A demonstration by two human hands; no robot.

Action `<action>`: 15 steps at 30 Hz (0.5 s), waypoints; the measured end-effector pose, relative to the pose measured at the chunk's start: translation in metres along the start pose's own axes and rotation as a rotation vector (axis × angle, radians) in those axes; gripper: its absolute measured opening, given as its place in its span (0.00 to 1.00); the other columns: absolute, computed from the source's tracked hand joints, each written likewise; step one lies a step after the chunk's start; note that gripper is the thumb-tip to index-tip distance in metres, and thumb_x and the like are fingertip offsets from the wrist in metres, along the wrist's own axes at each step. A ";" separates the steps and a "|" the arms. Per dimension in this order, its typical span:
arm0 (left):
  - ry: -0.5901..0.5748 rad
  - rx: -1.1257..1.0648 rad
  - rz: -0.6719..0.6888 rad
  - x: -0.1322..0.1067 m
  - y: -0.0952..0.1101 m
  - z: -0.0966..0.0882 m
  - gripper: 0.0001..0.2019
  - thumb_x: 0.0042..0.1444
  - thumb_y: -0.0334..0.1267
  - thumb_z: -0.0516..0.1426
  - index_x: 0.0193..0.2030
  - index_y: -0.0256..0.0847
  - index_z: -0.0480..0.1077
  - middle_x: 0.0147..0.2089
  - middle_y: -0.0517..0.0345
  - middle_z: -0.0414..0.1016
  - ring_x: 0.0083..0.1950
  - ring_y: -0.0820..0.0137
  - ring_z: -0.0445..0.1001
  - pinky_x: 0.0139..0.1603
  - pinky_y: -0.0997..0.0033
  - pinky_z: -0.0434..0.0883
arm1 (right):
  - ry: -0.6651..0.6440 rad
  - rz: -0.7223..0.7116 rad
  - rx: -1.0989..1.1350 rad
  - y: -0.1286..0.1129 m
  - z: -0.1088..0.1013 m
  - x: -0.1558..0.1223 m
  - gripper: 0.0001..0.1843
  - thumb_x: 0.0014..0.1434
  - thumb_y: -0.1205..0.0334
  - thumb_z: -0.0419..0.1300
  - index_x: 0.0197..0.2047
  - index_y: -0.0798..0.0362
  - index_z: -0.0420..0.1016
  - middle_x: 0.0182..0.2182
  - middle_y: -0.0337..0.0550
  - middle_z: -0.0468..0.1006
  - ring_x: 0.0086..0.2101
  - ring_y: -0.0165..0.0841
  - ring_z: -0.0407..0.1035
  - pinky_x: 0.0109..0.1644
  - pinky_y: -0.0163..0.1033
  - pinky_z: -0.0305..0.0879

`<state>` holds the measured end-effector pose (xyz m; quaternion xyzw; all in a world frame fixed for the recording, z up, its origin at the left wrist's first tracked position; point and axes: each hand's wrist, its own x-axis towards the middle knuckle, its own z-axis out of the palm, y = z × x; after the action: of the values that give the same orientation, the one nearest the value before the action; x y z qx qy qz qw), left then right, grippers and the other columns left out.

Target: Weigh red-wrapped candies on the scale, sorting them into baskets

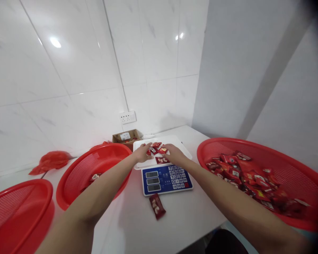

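My left hand (143, 153) and my right hand (173, 153) reach over the white tray (141, 164) of a digital scale. Several small red snack packets (154, 150) lie between them. The left thumb and fingers curl around a packet at the left of this group. On the other side, my right fingers and thumb close on a packet with a yellowish patch (163, 150). Another packet (162, 160) lies near the tray's front edge. The scale's blue panel (165, 180) faces me, its display figures too small to read. A dark red packet (157, 206) rests on the table before it.
A large red basket (222, 141) at the right holds many red packets (250, 176). Two more red baskets (62, 192) (49, 192) stand at the left, the nearer-to-centre one with a few packets. Behind are a cardboard box (131, 134), a red plastic bag (53, 160) and a wall socket (128, 117).
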<state>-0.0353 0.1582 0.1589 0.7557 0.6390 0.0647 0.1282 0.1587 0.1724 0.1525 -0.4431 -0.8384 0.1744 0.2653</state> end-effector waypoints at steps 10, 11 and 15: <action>0.282 0.075 0.079 -0.054 0.030 -0.022 0.33 0.57 0.49 0.50 0.66 0.45 0.39 0.70 0.45 0.27 0.69 0.56 0.29 0.64 0.55 0.44 | -0.522 -0.668 0.103 -0.033 0.083 -0.171 0.28 0.55 0.44 0.53 0.57 0.42 0.62 0.61 0.45 0.57 0.60 0.46 0.47 0.60 0.59 0.39; 0.272 0.090 0.116 -0.062 0.035 -0.025 0.32 0.58 0.48 0.50 0.65 0.46 0.40 0.70 0.47 0.28 0.69 0.58 0.28 0.65 0.56 0.43 | -0.559 -0.666 0.091 -0.033 0.093 -0.178 0.26 0.57 0.45 0.52 0.57 0.42 0.62 0.60 0.44 0.58 0.60 0.45 0.47 0.60 0.59 0.38; 0.160 0.139 0.178 -0.077 0.036 -0.028 0.26 0.59 0.42 0.50 0.63 0.46 0.48 0.68 0.49 0.46 0.68 0.58 0.41 0.63 0.56 0.50 | -0.449 -0.578 0.062 -0.028 0.116 -0.176 0.17 0.60 0.57 0.51 0.51 0.48 0.68 0.54 0.43 0.68 0.55 0.38 0.57 0.59 0.48 0.48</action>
<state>-0.0221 0.0801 0.2008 0.8089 0.5804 0.0917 0.0180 0.1527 0.0037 0.0235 -0.1304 -0.9606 0.2106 0.1260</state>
